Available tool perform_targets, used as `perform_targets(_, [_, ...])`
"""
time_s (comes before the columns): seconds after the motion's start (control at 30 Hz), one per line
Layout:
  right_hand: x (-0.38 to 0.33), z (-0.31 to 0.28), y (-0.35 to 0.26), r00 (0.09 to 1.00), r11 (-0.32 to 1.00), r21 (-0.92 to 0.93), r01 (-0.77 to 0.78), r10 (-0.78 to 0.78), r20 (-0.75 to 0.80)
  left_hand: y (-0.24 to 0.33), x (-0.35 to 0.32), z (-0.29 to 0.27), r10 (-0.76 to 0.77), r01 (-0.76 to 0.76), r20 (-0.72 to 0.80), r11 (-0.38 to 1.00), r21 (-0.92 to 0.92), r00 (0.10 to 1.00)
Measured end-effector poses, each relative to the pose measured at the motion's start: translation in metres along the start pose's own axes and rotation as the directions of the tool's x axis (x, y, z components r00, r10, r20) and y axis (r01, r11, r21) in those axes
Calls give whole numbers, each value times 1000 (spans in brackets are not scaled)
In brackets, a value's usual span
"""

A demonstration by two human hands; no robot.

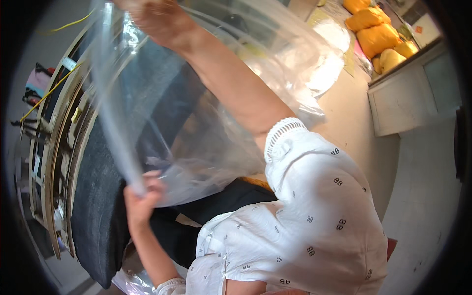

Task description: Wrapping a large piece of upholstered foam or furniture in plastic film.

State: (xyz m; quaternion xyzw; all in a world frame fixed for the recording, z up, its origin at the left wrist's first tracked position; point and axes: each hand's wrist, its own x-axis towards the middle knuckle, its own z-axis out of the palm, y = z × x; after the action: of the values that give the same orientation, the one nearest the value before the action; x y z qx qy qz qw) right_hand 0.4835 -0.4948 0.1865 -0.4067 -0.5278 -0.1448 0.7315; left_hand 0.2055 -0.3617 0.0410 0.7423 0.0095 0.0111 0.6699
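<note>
My left hand (140,199) has its grip closed on the lower edge of a clear plastic bag (196,113), pinching the film low over the dark grey fabric (98,206) that lies along the bench's left edge. My right hand (157,19) is raised at the top, its grip holding the bag's upper edge, so the bag hangs stretched between both. Yellow bundles (376,37) sit far right.

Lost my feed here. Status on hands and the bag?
Left hand grips clear plastic bag at lower edge. Right hand holds it up top. Dark denim behind; nothing blocking.
</note>
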Motion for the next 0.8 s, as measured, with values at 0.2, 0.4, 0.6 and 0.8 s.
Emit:
perform_targets(0.2, [-60, 42, 94, 851, 674, -641, 367, 34, 524, 69, -184, -223, 119, 401, -773, 800, 446, 624])
perform_targets(0.4, [-128, -24, 126, 748, 308, -946, 104, 602, 279, 127, -374, -338, 584, 874, -657, -237, 423, 477])
perform_targets(0.6, [-101, -64, 120, 825, 402, -898, 180, 436, 360, 43, -218, -206, 329, 762, -855, 398, 511, 401])
perform_targets(0.8, [-46, -169, 182, 524, 495, -842, -215, 786, 329, -44, -231, -230, 364, 860, -854, 211, 465, 372])
